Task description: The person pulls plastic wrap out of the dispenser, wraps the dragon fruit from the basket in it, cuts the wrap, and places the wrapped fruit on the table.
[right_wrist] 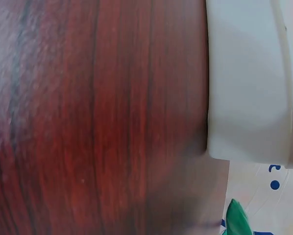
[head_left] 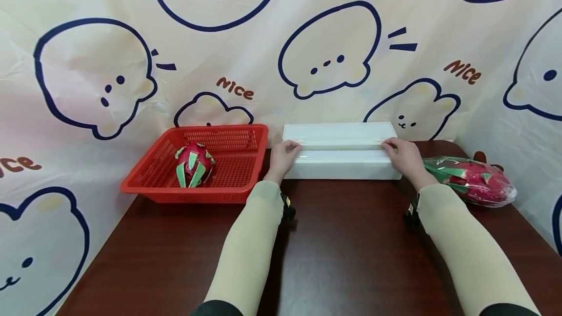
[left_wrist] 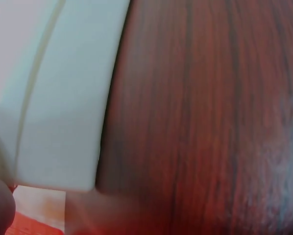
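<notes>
A long white cling film dispenser (head_left: 342,166) stands on the table against the back wall, with a slot along its middle. My left hand (head_left: 283,159) is at its left end, thumb and fingers pinching the edge of the clear film (head_left: 338,146) at the slot. At the right end my right hand (head_left: 403,159) pinches the film's other corner. The film itself is barely visible against the white body. Both wrist views show the dispenser's front (left_wrist: 63,112) beside the table, with only a bit of each hand at the frame edge.
Left of the dispenser, a red plastic basket (head_left: 219,196) holds an unwrapped dragon fruit (head_left: 193,164). Right of my right hand lies a dragon fruit in clear wrap (head_left: 476,181), with a small brown object (head_left: 480,156) behind it. A patterned cloth (head_left: 246,62) hangs behind the dark wooden table (head_left: 347,238).
</notes>
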### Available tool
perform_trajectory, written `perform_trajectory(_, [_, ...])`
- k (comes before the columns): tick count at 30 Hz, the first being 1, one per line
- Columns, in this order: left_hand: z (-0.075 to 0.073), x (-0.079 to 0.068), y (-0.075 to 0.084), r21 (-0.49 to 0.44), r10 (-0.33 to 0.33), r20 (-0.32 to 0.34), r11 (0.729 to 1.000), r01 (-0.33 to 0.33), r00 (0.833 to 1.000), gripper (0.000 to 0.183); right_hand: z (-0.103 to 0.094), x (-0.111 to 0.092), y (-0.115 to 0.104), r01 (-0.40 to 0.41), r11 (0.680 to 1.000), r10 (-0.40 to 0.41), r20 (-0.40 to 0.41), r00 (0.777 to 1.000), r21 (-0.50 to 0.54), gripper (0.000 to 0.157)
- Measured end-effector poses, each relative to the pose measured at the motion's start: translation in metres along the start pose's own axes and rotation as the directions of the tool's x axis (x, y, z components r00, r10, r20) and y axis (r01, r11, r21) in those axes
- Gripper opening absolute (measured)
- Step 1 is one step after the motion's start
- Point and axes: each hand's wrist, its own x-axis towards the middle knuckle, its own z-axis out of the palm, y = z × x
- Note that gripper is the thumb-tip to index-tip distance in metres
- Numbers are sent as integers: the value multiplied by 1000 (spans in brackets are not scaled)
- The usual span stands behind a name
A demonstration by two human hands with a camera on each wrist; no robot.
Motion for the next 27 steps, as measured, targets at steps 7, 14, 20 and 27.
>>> perform_trajectory(7, [-2, 3, 7, -58, -34, 3, 998, 34, 999, 15, 2, 3, -5, -17, 1000, 17, -58, 998, 6, 35])
perform_trajectory(14, [-5, 1, 16, -126, 12, 11, 992, -11, 1000, 17, -1, 1, -11, 5, 1000, -3, -132, 991, 16, 34])
perform_trajectory(20, [-7, 1, 23, -168, 48, -5, 985, -49, 999, 19, -11, 3, -17, 88, 996, -86, -175, 981, 4, 30])
perform_trajectory(27, [-11, 4, 40, -201, 60, -24, 977, -64, 998, 17, -23, 11, -24, 107, 994, -101, -193, 976, 25, 33])
